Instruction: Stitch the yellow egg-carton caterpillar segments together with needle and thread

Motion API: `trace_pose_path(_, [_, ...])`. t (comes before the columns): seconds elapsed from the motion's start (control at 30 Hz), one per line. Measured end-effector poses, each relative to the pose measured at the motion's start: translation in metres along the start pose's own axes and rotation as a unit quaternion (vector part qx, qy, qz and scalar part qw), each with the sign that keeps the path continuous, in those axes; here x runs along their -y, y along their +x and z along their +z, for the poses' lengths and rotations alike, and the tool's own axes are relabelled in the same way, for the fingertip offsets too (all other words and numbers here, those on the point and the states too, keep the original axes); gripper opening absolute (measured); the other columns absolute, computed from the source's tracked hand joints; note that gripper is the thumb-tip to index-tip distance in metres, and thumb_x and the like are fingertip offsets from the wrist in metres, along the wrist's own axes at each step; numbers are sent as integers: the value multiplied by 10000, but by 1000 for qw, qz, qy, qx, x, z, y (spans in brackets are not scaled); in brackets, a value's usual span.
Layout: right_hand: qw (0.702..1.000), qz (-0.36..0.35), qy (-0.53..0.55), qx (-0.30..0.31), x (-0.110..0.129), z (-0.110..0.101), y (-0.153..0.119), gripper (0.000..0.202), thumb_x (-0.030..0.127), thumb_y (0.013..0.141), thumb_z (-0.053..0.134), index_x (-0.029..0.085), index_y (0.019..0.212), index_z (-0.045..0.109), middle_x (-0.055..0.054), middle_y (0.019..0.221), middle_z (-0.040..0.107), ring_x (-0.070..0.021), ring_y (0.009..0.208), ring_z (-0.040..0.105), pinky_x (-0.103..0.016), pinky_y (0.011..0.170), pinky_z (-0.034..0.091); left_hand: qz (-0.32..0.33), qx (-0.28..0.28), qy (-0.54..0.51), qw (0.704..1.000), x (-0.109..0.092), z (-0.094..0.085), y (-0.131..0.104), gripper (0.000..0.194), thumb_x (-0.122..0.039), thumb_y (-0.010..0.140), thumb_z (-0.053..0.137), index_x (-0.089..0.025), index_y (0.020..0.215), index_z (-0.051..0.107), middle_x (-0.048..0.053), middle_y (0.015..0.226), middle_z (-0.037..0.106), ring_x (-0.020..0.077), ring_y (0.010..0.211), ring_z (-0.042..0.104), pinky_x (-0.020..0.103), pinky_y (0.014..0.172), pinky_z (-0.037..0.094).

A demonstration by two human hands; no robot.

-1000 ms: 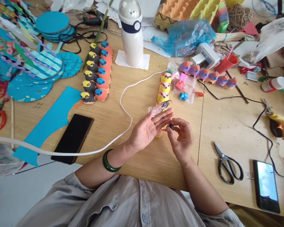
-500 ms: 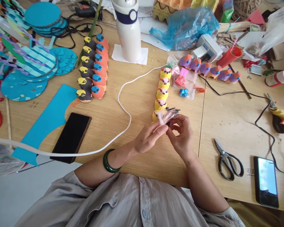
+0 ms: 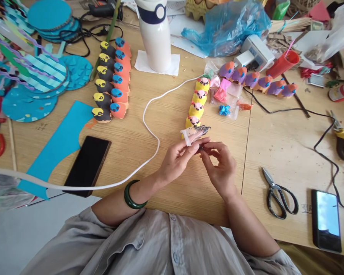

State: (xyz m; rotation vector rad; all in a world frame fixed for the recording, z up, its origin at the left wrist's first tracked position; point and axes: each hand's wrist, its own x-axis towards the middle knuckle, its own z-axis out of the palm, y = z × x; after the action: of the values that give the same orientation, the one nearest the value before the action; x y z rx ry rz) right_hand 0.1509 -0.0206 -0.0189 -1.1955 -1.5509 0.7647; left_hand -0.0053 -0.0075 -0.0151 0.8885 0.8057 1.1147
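My left hand (image 3: 176,158) is closed on a small clear plastic bag (image 3: 192,133) with dark clay showing through it. Its thumb and a finger also meet a small dark lump (image 3: 200,148). My right hand (image 3: 220,164) pinches that same lump from the other side, fingers curled. Just beyond the bag runs a row of yellow egg-carton cups (image 3: 199,97) with pink tops and dark marks; the bag and my left hand cover its near end. Right of that row lie small bags of pink clay (image 3: 220,94) and a blue clay piece (image 3: 224,110).
Black scissors (image 3: 278,193) and a phone (image 3: 326,219) lie to the right, another phone (image 3: 87,164) to the left. A white cable (image 3: 157,141) curves across the table. A white bottle (image 3: 155,42) stands behind. Black and yellow cups (image 3: 103,86) and purple cups (image 3: 259,79) sit further off.
The bag has shifted slightly left in my left hand, and my fingertips have come together around the dark lump. The view has turned a little.
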Motion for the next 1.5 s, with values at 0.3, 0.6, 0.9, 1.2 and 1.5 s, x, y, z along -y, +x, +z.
trace_pose_path(0.3, [1000,8,3,17,4,-5,2,185,196,992,667,275,1154,711,-57,1082,738,-191,939,705,-374,782,679,-26,-39,-7,999,-8,4,2,446,-415,920,809,-204,1311,773,115,1315,785,320,1301,715,452,1106,605])
trace_pose_path(0.6, [949,191,250,9,6,-7,4,273,370,1048,596,260,1232,765,-82,1165,832,-250,1098,772,-417,785,713,-1,-91,-10,996,-3,-3,3,409,-413,976,749,-247,1350,734,105,1348,772,302,1264,735,384,1000,622])
trace_pose_path(0.9, [997,48,51,34,3,-3,-1,457,217,1022,575,359,1447,670,-85,1256,725,-236,1053,681,-434,804,685,9,-82,-29,996,-10,3,2,463,-448,970,754,-268,1394,710,94,1403,746,290,1278,731,368,1033,620])
trace_pose_path(1.2, [994,-57,-82,50,1,1,-4,684,56,965,517,423,1538,580,-97,1263,642,-250,1093,633,-452,879,661,-18,-57,-95,994,-9,6,5,399,-413,900,836,-254,1262,788,84,1391,752,302,1329,701,429,1124,586])
trace_pose_path(1.5, [993,-53,-106,9,-2,0,-3,673,52,962,501,435,1503,614,-79,1257,652,-245,1081,623,-452,876,672,-8,-54,-117,992,-6,3,4,327,-351,967,773,-238,1273,786,98,1402,745,292,1355,686,426,1174,553])
